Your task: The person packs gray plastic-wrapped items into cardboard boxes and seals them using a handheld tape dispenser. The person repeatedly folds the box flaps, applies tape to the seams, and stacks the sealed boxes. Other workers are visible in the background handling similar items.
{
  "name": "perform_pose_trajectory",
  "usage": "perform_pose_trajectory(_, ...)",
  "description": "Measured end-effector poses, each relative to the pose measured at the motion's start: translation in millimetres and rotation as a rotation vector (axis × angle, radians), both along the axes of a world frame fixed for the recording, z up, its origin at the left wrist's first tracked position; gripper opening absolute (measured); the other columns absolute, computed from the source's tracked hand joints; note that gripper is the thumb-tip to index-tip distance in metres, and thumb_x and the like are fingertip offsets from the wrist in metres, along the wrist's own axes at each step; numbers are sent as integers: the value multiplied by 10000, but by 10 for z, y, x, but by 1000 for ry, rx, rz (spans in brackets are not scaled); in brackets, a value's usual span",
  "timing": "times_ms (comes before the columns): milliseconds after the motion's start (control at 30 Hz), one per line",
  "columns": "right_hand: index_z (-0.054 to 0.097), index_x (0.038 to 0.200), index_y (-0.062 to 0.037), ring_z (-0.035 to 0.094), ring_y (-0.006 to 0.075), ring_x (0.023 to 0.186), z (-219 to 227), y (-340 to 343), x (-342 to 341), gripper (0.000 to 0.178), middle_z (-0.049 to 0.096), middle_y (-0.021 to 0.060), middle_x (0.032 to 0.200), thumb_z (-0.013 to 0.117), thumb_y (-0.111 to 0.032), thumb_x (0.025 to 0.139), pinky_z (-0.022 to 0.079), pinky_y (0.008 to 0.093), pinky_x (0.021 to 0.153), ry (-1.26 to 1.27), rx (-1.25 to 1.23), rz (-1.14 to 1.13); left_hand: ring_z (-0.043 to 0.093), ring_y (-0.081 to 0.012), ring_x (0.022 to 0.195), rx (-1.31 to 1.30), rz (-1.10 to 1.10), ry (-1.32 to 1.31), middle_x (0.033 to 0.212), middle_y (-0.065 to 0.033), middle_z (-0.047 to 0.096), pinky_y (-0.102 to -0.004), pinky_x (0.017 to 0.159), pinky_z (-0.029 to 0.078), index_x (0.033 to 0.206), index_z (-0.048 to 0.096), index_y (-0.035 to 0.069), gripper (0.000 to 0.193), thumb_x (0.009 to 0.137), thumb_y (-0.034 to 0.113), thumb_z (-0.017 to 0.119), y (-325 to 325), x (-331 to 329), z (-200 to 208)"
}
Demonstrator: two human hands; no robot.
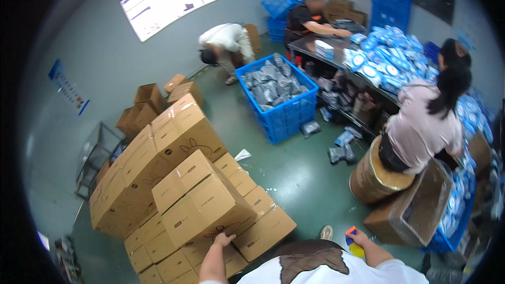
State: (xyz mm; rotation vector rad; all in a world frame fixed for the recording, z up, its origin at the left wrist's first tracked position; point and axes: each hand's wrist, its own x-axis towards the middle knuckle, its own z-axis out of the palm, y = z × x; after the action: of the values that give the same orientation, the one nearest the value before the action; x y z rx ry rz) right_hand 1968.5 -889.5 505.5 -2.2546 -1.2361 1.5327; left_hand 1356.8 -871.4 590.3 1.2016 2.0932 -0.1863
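Note:
My left hand (pixel 224 239) is at the lower near edge of a large taped cardboard box (pixel 202 208), with its fingers closed against the cardboard. That box sits on top of lower cartons (pixel 264 233), tilted at an angle to them. In my right hand (pixel 360 239), held by my side, is an orange, blue and yellow tape dispenser (pixel 356 249). The fingers wrap its upper part, and the hand hides some of it.
Taller stacked cartons (pixel 158 152) stand behind at left. Ahead is a blue crate (pixel 284 118) of grey parcels; a person (pixel 226 44) bends beside it. Two people work at a table of blue-white packs (pixel 389 55). A drum (pixel 373 179) and open carton (pixel 415 208) stand at right.

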Motion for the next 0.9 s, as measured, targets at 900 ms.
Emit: perform_pose_trajectory(900,362,1291,-74,513,199,1060,-59,3053,88,751,521,107,1178,696,-356,681,371,298,921,342,-7,248,612,-231,695,-227,-89,-240,755,-125,640,-332,630,484,879,652,22,268,768,263,610,1761,1293,-545)
